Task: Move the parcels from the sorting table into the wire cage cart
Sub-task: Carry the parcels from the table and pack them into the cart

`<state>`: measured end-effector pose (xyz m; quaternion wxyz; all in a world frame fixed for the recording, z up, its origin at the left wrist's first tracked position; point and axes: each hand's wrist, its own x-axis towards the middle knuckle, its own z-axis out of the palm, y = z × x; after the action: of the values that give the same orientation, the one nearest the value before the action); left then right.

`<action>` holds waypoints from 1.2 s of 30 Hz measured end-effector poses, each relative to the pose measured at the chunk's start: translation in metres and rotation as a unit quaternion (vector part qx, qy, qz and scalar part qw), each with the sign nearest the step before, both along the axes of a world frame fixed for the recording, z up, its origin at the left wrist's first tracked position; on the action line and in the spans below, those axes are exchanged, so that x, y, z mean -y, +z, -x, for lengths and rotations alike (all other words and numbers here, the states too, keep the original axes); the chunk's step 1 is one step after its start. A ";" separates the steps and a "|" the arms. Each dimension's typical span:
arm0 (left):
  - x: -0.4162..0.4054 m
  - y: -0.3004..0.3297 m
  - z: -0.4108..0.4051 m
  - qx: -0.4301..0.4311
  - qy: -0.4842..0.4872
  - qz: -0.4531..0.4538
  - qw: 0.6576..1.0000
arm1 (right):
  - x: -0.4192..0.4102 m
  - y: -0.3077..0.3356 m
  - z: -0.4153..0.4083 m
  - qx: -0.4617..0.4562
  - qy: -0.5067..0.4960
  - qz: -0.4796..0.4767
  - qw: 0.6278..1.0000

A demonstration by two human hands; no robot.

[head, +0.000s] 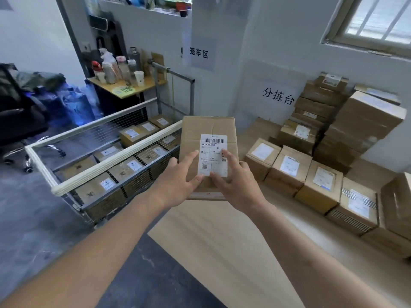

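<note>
A brown cardboard parcel (209, 130) with a white barcode label is held in the air between both hands, over the gap between table and cart. My left hand (178, 185) grips its lower left side, thumb and forefinger lying on top. My right hand (235, 181) grips the lower right side, fingers on the label. The wire cage cart (104, 162) with a white rim stands to the left, with several labelled parcels packed inside. The wooden sorting table (222, 241) lies below and to the right, and several more parcels (289, 167) sit in a row on it.
Taller stacks of boxes (364, 121) stand at the table's back right against the wall. A small desk (131, 87) with bottles and cups is behind the cart. A black office chair (20, 116) stands at the far left on the grey floor.
</note>
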<state>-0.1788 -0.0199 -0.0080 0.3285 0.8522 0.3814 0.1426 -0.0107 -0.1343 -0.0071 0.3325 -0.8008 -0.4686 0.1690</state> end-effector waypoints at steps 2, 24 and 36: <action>-0.028 -0.003 0.023 -0.007 0.009 0.005 1.000 | -0.033 -0.005 0.021 -0.001 0.010 0.008 1.000; -0.311 -0.046 0.189 -0.067 0.095 0.065 0.991 | -0.348 -0.061 0.167 -0.030 0.102 0.054 0.993; -0.432 -0.074 0.195 -0.089 0.162 0.104 0.977 | -0.494 -0.089 0.164 -0.041 0.174 0.087 0.980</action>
<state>-0.3742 0.4124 -0.0822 0.3528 0.7494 0.5551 0.0765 -0.1745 0.3598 -0.0958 0.2460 -0.7254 -0.5699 0.2975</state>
